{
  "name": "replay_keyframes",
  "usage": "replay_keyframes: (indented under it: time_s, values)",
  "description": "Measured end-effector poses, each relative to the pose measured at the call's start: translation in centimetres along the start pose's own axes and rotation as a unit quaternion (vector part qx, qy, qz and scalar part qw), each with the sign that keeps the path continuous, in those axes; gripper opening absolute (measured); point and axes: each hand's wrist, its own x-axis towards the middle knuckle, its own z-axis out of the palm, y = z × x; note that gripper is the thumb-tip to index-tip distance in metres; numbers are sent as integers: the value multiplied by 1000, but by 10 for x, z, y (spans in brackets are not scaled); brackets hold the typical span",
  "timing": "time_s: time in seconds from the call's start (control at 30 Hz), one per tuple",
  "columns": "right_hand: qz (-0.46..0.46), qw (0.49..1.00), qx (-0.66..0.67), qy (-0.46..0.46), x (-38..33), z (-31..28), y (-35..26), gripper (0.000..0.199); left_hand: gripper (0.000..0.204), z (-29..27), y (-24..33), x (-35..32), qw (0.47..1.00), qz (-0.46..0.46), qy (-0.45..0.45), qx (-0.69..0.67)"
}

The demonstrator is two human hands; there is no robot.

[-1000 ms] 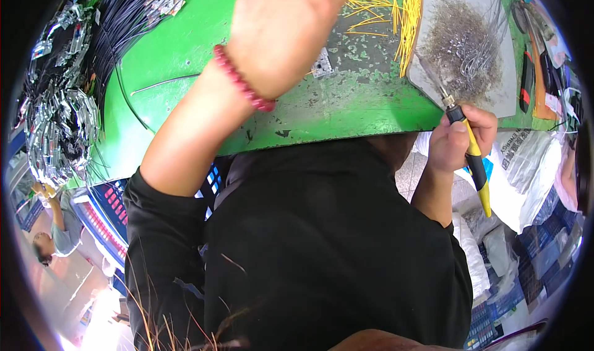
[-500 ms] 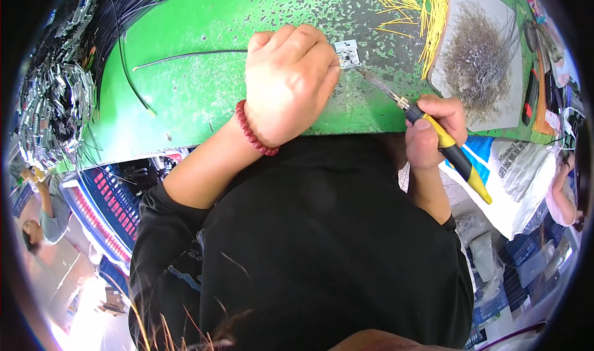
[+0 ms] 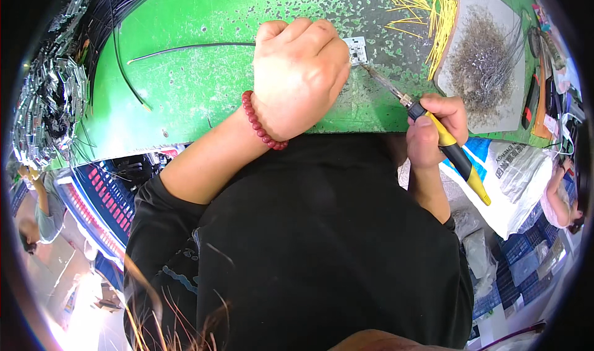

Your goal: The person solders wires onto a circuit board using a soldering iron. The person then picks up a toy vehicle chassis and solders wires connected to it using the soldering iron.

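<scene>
My left hand [image 3: 301, 72], with a red bead bracelet [image 3: 258, 125] at the wrist, is closed palm down over the green worktable. A small white circuit board [image 3: 357, 51] sticks out from its thumb side; the fingertips on it are hidden. A black cable [image 3: 192, 47] runs in under the hand from the left, its far end bare; where it ends under the hand is hidden. In my right hand [image 3: 436, 125] is a yellow and black soldering iron [image 3: 456, 154], gripped like a pen. Its tip reaches the board's near edge; whether it touches cannot be made out.
Yellow wires [image 3: 440, 32] lie at the far right, beside a grey plate [image 3: 513, 106] with a brownish tangle of fine metal strands [image 3: 486, 63]. Black cables [image 3: 105, 26] and a heap of circuit strips [image 3: 43, 103] fill the left. Blue crates [image 3: 111, 190] stand below; other people are at both sides.
My left hand and the circuit board have shifted slightly to the right and away from me. The soldering iron's tip has followed the board's near edge; my right hand has barely moved.
</scene>
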Motion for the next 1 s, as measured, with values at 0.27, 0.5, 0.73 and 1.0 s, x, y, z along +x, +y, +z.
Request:
replay_keyframes:
  time_s: [0.27, 0.5, 0.73, 1.0]
  values:
    - [-9, 999, -38, -24, 3, 3, -1, 23, 14, 1, -3, 0, 1000, 4, -7, -3]
    - [-5, 995, -84, -59, 5, 1, -1, 22, 15, 2, -3, -1, 1000, 4, -7, -2]
    - [-19, 1000, -8, -17, 2, 2, 0, 22, 15, 1, -3, 0, 1000, 8, 6, -10]
    - [54, 998, -22, -33, 12, 4, -14, 25, 15, -14, -3, -1, 999, -32, -21, -37]
